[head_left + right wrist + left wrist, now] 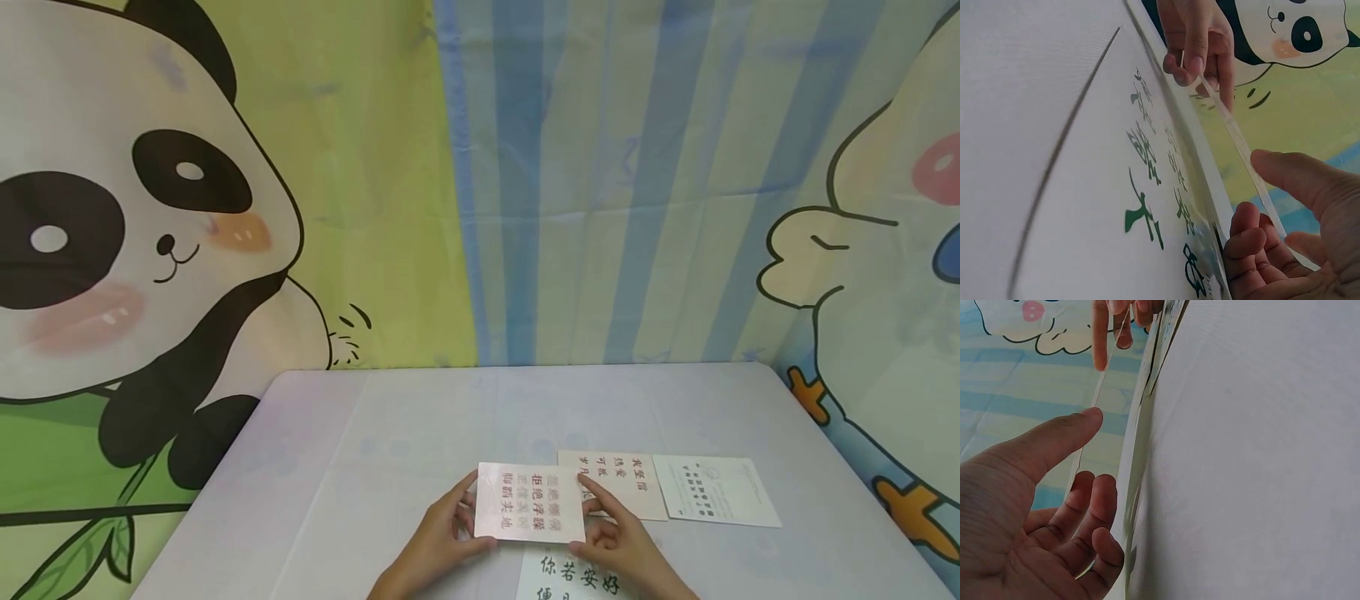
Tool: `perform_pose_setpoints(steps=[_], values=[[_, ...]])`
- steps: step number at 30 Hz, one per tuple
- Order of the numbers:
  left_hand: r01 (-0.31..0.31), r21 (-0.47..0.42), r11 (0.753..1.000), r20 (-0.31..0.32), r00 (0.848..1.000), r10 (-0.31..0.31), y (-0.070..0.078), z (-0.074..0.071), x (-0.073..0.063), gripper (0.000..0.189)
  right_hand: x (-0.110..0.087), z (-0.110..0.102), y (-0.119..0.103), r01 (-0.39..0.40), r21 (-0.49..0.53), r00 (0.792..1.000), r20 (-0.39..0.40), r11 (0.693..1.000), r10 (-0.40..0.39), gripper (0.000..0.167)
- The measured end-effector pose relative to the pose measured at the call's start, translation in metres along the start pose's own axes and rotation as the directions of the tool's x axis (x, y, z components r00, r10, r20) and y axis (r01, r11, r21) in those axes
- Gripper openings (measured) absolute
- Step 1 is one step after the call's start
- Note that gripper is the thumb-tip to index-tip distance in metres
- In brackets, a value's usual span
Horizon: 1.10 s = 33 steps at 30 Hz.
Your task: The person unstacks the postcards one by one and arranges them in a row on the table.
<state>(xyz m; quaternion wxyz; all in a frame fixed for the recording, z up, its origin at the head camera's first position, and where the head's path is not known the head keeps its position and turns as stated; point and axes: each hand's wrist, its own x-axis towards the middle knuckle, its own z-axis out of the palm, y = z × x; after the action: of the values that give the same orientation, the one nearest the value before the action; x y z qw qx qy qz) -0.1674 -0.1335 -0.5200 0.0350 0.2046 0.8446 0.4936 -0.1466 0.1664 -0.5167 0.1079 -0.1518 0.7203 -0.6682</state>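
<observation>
A pale pink card (529, 503) with columns of printed characters is raised above the table between both hands. My left hand (438, 533) pinches its left side, thumb at the front lower corner and fingers behind. On the opposite side my right hand (626, 542) pinches the card, thumb low and index finger at the upper corner. Both wrist views show the card edge-on as a thin strip (1241, 150) between thumb and fingers. Below it lies a white card (577, 575) with dark green characters, partly hidden by the held card and right hand.
A cream card (637, 487) with reddish characters lies behind the right hand, partly covered. Touching its right side is a white card (716, 492) with small print. The white table (390, 433) ends at a curtain (570, 250) with cartoon animals.
</observation>
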Motion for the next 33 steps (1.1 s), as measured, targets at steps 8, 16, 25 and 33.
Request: perform_pose_setpoints(steps=[8, 16, 25, 33], values=[[0.008, 0.003, 1.000, -0.007, 1.000, -0.008, -0.003, -0.004, 0.002, 0.087, 0.010, 0.005, -0.004, -0.104, -0.050, 0.993, -0.068, 0.993, 0.100, 0.089], [0.021, 0.014, 1.000, -0.016, 1.000, -0.021, -0.006, -0.009, 0.003, 0.082, 0.019, 0.006, -0.003, -0.074, -0.098, 0.993, -0.103, 0.992, 0.064, 0.083], [0.039, 0.043, 0.998, -0.064, 0.997, -0.036, -0.005, -0.018, 0.008, 0.085, 0.031, 0.010, -0.004, 0.037, -0.122, 0.994, -0.100, 0.992, -0.050, 0.071], [0.057, 0.036, 0.998, -0.069, 0.996, -0.054, -0.005, -0.024, 0.017, 0.084, 0.039, 0.017, -0.004, -0.078, -0.148, 0.977, -0.211, 0.986, 0.045, 0.063]])
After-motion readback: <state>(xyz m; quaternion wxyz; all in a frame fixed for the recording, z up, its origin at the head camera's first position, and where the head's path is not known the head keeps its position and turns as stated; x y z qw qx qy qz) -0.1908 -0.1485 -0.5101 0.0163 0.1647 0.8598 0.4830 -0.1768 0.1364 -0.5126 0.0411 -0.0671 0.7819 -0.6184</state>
